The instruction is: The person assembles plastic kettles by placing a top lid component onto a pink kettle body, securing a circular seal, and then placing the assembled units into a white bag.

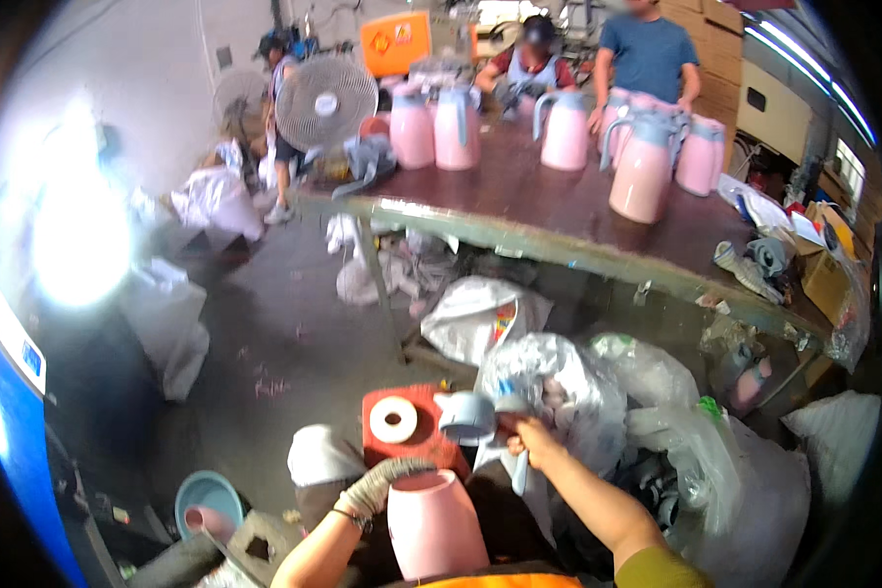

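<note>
A pink jug body (435,529) with an open top stands at my lap. My left hand (386,486), in a pale work glove, is wrapped round the left side of its rim. Up and to the right of that body, my bare right hand (536,443) grips a grey-blue jug top (467,416) with a spout and a handle that hangs below the fingers. The top is apart from the pink body. Just beyond my hands, a white tape roll (409,403) lies on a red stool (426,451).
Several pink jugs (563,137) with grey-blue tops stand on a long brown table (519,206) ahead. Plastic bags of parts (598,402) crowd my right. A blue basin (209,487) sits at lower left. Two people are behind the table; another stands by a fan (325,103).
</note>
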Available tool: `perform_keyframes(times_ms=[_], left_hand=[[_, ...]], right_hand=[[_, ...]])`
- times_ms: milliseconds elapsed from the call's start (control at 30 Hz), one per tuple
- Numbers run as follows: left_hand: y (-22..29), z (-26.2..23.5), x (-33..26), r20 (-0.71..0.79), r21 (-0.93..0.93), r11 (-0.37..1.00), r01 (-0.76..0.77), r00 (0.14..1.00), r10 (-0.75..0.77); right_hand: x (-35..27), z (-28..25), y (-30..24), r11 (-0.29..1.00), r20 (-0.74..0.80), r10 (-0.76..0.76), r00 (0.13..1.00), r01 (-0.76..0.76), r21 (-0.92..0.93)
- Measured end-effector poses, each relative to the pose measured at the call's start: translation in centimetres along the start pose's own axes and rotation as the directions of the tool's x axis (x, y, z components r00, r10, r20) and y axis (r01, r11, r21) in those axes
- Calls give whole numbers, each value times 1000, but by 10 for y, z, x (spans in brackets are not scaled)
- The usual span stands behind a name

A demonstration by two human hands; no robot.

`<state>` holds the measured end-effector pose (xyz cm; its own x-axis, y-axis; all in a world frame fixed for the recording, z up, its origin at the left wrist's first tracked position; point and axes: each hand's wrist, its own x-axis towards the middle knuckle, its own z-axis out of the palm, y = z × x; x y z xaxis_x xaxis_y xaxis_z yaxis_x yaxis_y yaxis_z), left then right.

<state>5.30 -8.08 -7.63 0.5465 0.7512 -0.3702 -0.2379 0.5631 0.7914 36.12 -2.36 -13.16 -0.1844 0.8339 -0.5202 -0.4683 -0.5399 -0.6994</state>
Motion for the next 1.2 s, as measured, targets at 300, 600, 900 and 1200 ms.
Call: perform_keyframes(times_ms=[300,600,900,1200], left_hand=[[-10,10,2,-37,-573,819,-37,999,20],[-30,-13,-2,-143,-670,729,-140,988,58],[-29,-16,5,-169,-627,771,-113,986,8],[-32,-15,0,-37,-434,890,-143,989,141]], right_hand=[[-70,74,-34,961,108,63,992,-31,-275],[-63,110,-13,920,115,60,991,-10,-392],[-47,106,-3,852,90,-30,995,72,-518],[-51,95,10,741,165,-129,978,206,-639]])
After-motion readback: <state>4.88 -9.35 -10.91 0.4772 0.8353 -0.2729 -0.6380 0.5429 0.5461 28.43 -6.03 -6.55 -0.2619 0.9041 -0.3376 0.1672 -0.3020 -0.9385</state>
